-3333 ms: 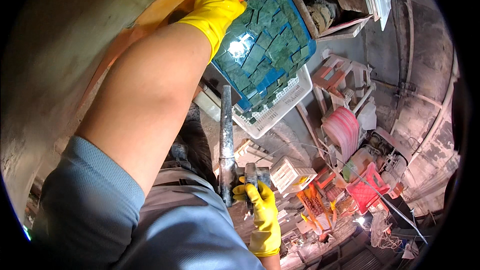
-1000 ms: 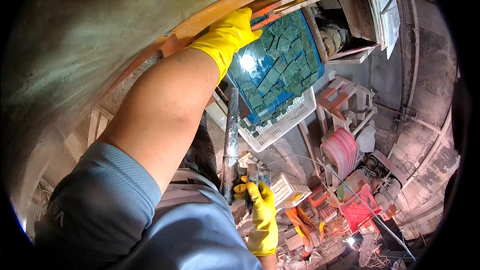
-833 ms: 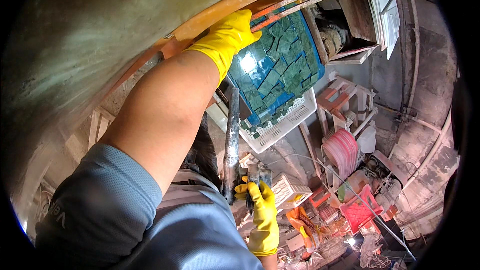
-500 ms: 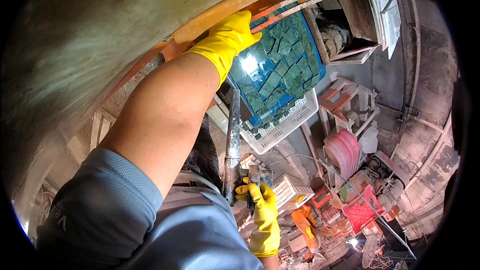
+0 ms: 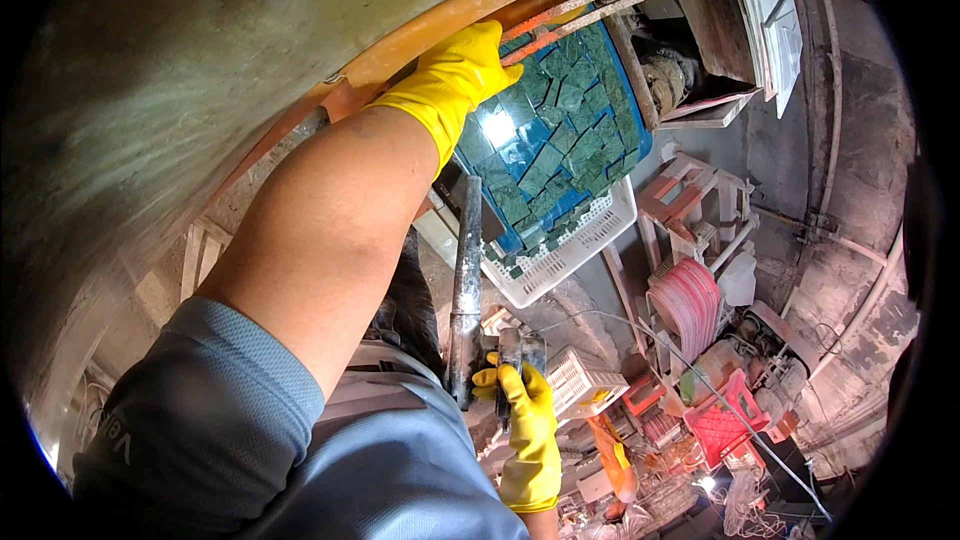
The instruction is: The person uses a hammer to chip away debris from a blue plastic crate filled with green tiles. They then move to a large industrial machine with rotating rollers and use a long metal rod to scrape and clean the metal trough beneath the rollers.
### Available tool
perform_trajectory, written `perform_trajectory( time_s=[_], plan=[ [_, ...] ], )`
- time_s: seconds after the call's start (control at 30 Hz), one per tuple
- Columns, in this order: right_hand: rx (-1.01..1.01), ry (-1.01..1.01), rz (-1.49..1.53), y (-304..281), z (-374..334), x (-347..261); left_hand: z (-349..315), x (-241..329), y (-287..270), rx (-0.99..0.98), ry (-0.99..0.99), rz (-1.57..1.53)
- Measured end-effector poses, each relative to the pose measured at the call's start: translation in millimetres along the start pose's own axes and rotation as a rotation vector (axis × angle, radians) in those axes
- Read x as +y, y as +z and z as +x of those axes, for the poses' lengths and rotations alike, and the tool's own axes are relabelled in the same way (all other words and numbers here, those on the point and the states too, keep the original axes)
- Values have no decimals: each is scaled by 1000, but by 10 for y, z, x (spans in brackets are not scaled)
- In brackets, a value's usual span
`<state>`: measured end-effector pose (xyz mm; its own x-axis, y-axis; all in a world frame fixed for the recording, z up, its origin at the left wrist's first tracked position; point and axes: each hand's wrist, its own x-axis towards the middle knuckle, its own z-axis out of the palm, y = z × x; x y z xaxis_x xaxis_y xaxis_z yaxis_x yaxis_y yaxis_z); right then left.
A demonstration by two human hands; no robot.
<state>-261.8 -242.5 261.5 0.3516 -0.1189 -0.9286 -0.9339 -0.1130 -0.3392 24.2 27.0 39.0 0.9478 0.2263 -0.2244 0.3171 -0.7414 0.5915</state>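
My left hand (image 5: 455, 75), in a yellow rubber glove, is closed round the near end of an orange-red metal bar frame (image 5: 590, 18), beside a curved orange rim (image 5: 400, 40). Beneath the bars lies a blue tray (image 5: 628, 110) of wet, flat green stone pieces (image 5: 570, 130). Low in the view, my right hand (image 5: 527, 430), also in a yellow glove, grips the black handle of a blower-like tool (image 5: 508, 355). Its long grey tapered tube (image 5: 466, 290) points up toward the tray. Part of the handle is hidden by the fingers.
A white perforated crate (image 5: 580, 255) sits under the tray. To the right are a reddish stool (image 5: 690, 195), stacked pink-white discs (image 5: 685, 300) and a pink basket (image 5: 730, 420). A thin cable (image 5: 700, 375) crosses the lower right. A person in orange (image 5: 612, 455) is farther off.
Both my hands keep their grips and places almost unchanged. The person in orange at the lower right has shifted position.
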Motion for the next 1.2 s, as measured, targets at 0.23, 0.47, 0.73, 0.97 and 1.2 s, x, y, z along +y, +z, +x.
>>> perform_trajectory(
  time_s=[0.23, 0.47, 0.73, 0.97, 1.2],
  plan=[
    [0, -7, -4, 20, -13, -36, -9, 20, -49, -24, 0, 2],
    [-21, -29, -7, -23, 23, -4, -20, 4, -53, -19, -3, -32],
    [-32, -42, -19, -12, 5, -51, -51, -14, -113, -19, 6, -50],
    [-38, -17, -3, -23, 20, -97, -82, 0, -144, 59, 31, -9],
    [-35, -20, 7, -9, 31, -146, -91, -6, -200, 39, 9, -13]
  ],
)
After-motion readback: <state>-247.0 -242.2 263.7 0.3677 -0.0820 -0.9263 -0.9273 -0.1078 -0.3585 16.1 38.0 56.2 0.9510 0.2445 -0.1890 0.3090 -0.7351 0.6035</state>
